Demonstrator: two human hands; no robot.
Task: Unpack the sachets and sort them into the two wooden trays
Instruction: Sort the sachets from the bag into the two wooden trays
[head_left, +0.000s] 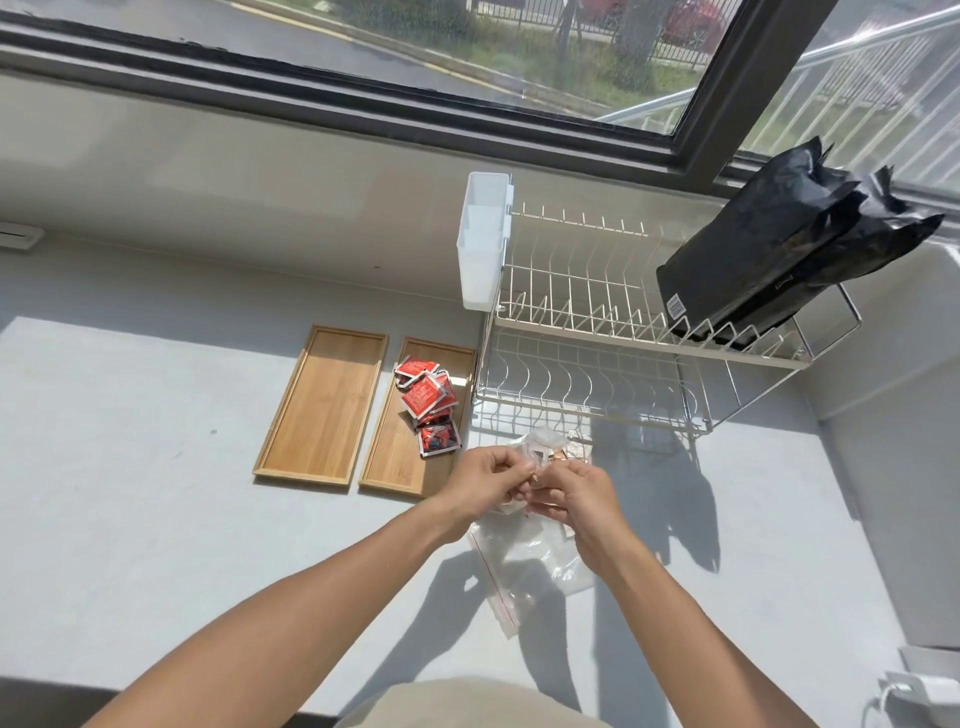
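Observation:
Two wooden trays lie side by side on the grey counter. The left tray (322, 405) holds nothing. The right tray (395, 457) carries a heap of several red sachets (428, 402). In front of the rack, my left hand (488, 480) and my right hand (574, 493) meet and both pinch a clear plastic bag (545, 441) with brownish sachets inside. A second clear zip bag (519, 566) with a red strip lies flat on the counter under my hands.
A white two-tier wire dish rack (597, 332) stands right of the trays, with a white plastic caddy (483, 244) on its left end and black foil pouches (779, 249) on its top shelf. A window runs behind. A white object (919, 691) sits at bottom right.

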